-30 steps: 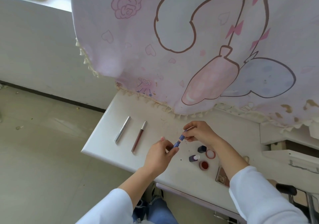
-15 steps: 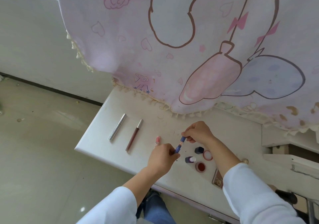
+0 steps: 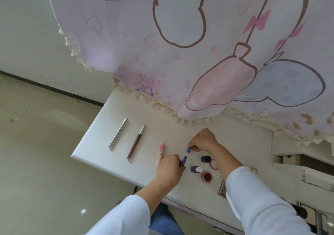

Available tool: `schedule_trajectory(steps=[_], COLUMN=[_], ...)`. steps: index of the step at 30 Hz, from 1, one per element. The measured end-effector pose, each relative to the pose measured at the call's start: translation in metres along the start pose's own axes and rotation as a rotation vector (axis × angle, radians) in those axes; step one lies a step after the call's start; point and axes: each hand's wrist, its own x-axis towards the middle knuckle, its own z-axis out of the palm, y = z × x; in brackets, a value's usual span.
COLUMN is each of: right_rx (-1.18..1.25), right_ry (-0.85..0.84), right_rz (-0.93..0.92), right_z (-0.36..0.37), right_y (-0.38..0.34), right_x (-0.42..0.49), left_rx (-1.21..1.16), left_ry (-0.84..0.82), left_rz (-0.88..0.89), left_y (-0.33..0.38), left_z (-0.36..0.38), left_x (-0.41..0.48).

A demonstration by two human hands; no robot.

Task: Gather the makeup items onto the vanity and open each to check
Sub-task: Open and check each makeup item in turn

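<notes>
A slim blue makeup pen (image 3: pixel 183 160) is held over the white vanity top (image 3: pixel 101 144). My left hand (image 3: pixel 169 167) grips its body. My right hand (image 3: pixel 203 140) pinches its blue cap (image 3: pixel 189 149), which sits a little off the body with a pale stem showing between them. To the left lie a silver tube (image 3: pixel 118 132), a brown lip pencil (image 3: pixel 136 141) and a pink stick (image 3: pixel 160 150). By my right wrist sit a small purple bottle (image 3: pixel 196 169), its dark cap (image 3: pixel 205 159), an open red pot (image 3: pixel 207 176) and its lid (image 3: pixel 214 164).
A pink cartoon-print cloth (image 3: pixel 180 44) with a tasselled hem hangs over the back of the vanity. A compact's corner (image 3: pixel 222 189) shows under my right sleeve. Shelf edges (image 3: pixel 303 164) stand at the right, tiled floor (image 3: pixel 45 153) at the left.
The cap has come a little away from the pen's body, baring a pale stem. The pink stick beside my left hand has come into view. The view has shifted slightly.
</notes>
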Motion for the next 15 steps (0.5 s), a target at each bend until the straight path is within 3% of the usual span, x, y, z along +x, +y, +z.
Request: schedule_trajectory(steps=[15], right_rx=[-0.211], right_ry=[-0.021], right_rz=[-0.144], right_z=[0.0061], right_y=[0.0033], right_x=[0.0052], left_rx=[-0.004], left_ry=[0.004], left_rz=[-0.007], left_y=[0.0054], left_z=[0.0021], left_x=[0.0026])
